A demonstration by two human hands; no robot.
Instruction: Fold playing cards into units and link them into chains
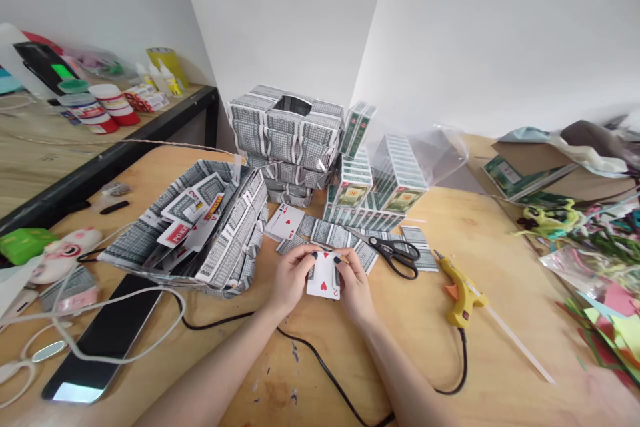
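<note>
Both hands pinch one playing card (pixel 324 285), a two of hearts, face up above the wooden table. My left hand (pixel 294 273) grips its upper left edge, and my right hand (pixel 354 280) its upper right edge. Both thumbs lie on the card's face; the fingers behind it are partly hidden. Just beyond the hands lie several patterned card backs (pixel 333 235) and a small pile of face-up cards (pixel 286 221). Black-handled scissors (pixel 395 255) rest on the cards to the right of my right hand.
A box of folded cards (pixel 230 240) holding loose cards stands left, a taller card-covered box (pixel 295 127) behind it. Stacked card packs (pixel 400 180) are at the back. A yellow glue gun (pixel 463 290) lies right, its black cord (pixel 320 357) crossing near my forearms. A phone (pixel 105 340) lies left.
</note>
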